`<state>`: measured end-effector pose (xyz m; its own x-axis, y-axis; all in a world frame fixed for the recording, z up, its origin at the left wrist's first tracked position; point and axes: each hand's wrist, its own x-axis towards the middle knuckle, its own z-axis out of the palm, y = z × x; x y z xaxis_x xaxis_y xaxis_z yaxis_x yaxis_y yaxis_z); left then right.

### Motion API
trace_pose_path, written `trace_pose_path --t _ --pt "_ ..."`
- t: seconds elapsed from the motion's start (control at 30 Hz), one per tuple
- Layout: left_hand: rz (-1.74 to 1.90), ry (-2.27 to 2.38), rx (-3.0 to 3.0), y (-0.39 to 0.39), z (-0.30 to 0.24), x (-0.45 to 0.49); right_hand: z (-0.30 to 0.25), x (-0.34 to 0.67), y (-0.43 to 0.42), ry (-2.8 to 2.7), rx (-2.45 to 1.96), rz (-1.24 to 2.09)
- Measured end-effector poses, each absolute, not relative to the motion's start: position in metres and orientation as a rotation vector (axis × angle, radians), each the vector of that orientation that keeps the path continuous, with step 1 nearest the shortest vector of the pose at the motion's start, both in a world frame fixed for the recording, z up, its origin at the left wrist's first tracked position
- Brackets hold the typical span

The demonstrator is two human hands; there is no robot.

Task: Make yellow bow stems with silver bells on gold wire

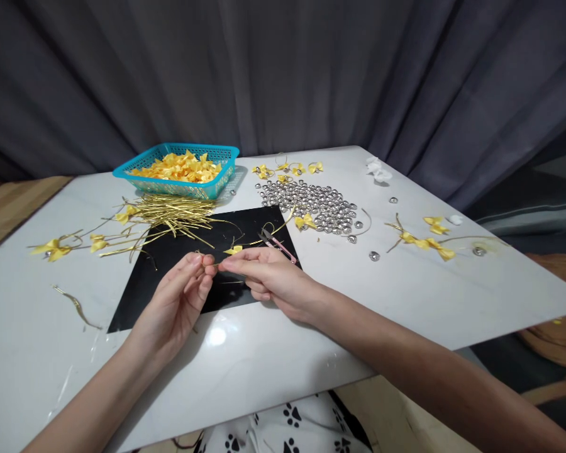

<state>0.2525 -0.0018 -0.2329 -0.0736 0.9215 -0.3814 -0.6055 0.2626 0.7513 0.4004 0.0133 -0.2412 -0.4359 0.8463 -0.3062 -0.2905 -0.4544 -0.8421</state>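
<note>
My left hand (177, 299) is closed in a pinch over the black sheet (136, 292). Fingertips of my right hand (280, 280) pinch close beside it, and a thin gold cord (216, 265) shows in the small gap between the two. Most of that cord is hidden by the fingers. Just behind my right fingers lies a yellow ribbon bow (233, 250), with a gold cord curving near it. Thread snips (283, 246) with a pink handle rest on the sheet beyond my right hand.
A blue plastic basket (170, 187) of yellow bows stands at the back left, before a pile of gold cords (174, 214). Silver beads (314, 204) spread behind the sheet. Corded bows (427, 243) lie on the right, others (54, 248) on the left. A grey curtain hangs behind.
</note>
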Motion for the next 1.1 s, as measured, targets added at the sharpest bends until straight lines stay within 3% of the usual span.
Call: trace_pose_path --t 0.6,0.87,1.1 --pt "1.315 0.842 0.180 0.000 -0.224 0.243 -0.242 0.405 0.018 -1.310 -1.096 1.896" --pt "1.351 0.782 0.228 0.000 -0.221 0.239 -0.242 0.412 0.023 -0.844 -1.084 2.008" --pt "1.349 0.747 0.204 0.001 -0.220 0.236 -0.235 0.414 0.026 -0.847 -1.162 1.603"
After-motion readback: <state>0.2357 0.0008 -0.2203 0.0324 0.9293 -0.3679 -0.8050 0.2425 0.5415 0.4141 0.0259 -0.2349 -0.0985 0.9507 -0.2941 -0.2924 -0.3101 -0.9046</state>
